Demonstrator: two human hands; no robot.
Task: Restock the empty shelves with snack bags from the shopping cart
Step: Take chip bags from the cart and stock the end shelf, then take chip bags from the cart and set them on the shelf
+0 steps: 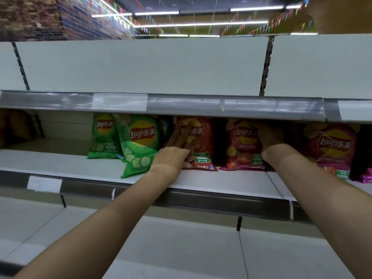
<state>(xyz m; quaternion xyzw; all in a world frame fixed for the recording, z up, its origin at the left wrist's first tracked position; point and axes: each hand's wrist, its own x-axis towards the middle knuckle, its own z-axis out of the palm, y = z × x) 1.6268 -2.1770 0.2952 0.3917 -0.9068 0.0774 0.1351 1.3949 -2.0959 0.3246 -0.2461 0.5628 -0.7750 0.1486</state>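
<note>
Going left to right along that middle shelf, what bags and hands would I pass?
Small green bag → larger green bag → left hand on red bag → magenta bag → right hand → big magenta bag.

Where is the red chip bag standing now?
In the head view, the red chip bag stands mid-shelf between a green bag and a pink bag, behind the left hand.

Single head cam on me, wide-angle, facing forward into the middle shelf (pixel 221 184) at close range, tilted slightly up so the ceiling lights (pixel 201 24) show over the top shelf. My forearms enter from the bottom. No second view, nothing shared.
</note>
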